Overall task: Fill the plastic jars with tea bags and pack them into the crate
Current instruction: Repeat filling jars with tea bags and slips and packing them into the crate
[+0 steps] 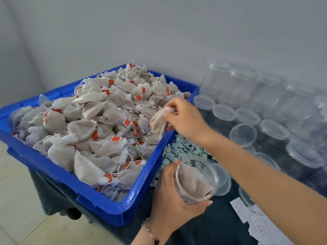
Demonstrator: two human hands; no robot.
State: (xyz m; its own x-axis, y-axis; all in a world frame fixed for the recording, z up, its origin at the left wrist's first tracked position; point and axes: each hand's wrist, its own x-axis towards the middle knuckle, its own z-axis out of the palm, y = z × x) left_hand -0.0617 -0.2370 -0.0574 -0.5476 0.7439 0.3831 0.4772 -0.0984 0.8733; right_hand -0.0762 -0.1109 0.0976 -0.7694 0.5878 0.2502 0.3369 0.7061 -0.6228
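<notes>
the left hand [174, 197] grips a clear round plastic jar [195, 181], tilted with its open mouth facing up and to the right, near the front corner of the big blue plastic crate [113, 207]. one beige mesh tea bag lies inside the jar. the right hand [184, 117] pinches another beige tea bag [158, 123] by its gathered top, just above the crate's right edge. the crate is heaped with tea bags [92, 128] bearing red tags. small green-and-white sachets [178, 149] lie between crate and jar. empty clear jars [244, 85] and clear lids [224, 112] crowd the dark counter [212, 225] on the right.
</notes>
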